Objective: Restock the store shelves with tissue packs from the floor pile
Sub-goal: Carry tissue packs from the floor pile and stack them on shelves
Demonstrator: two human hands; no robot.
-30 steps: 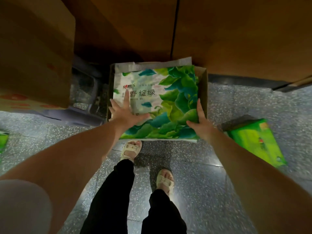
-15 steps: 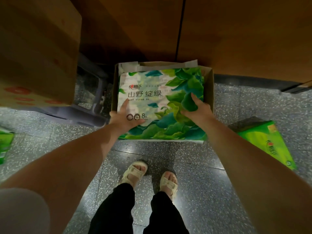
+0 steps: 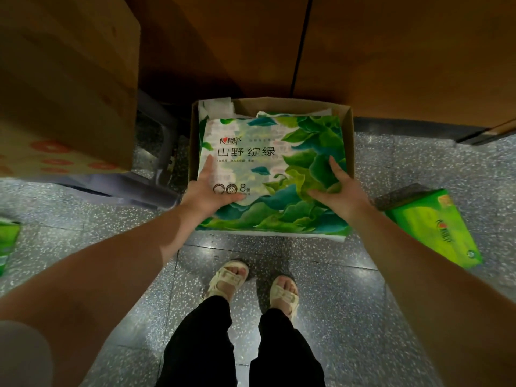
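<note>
Left hand: your left hand (image 3: 208, 192) lies flat on the near left part of the tissue pack (image 3: 272, 174), fingers straight, thumb spread along the printed face; it presses, it does not curl round anything.
Right hand: your right hand (image 3: 339, 191) rests on the near right part of the same pack, fingers straight and pointing away from you, thumb stretched inward across the leaf print; nothing is pinched.
Tissue pack: a wide, flat pack printed with green and teal leaves and dark lettering, lying face up in the cardboard box (image 3: 349, 141); its near edge hangs out over the box's open front, above the floor.
Box: an open brown carton standing on the floor against the wooden panel (image 3: 405, 51); pale wrapping shows under the pack at the far left corner.
Floor: dark grey speckled terrazzo (image 3: 349, 317) with faint tile seams, shiny where light hits near your feet.
Room: the wooden panel fills the far side, split by a dark vertical seam; a large cardboard carton (image 3: 67, 85) with red marks sits to your left on a grey frame (image 3: 145, 188).
Other packs: a bright green pack (image 3: 435, 227) lies tilted on the floor to your right, well apart from the box; another green edge (image 3: 8, 244) shows at the far left.
Feet: your sandals (image 3: 229, 277) stand just short of the box.
</note>
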